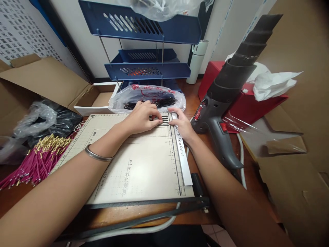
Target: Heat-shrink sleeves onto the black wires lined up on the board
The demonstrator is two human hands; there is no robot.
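Observation:
Several short black pieces [165,120] lie side by side near the top right of the cream paper cutter board [146,161]. My left hand [144,117] is over the upper part of the board, its fingers closed at the left ends of these pieces, thumb and index finger pinched together. At their right ends is my right hand [182,125], thumb and index finger apart, beside the white strip [183,161] marked "Paper Cutter". Just behind the board, a clear plastic bag [117,103] holds thin black strands [167,102].
A grey heat gun [218,103] stands at the right before a red box [267,103]. Magenta cords with gold tips [43,154] lie at the left by an open carton [51,79]. Blue shelves [169,70] and a pale bottle [197,63] stand behind.

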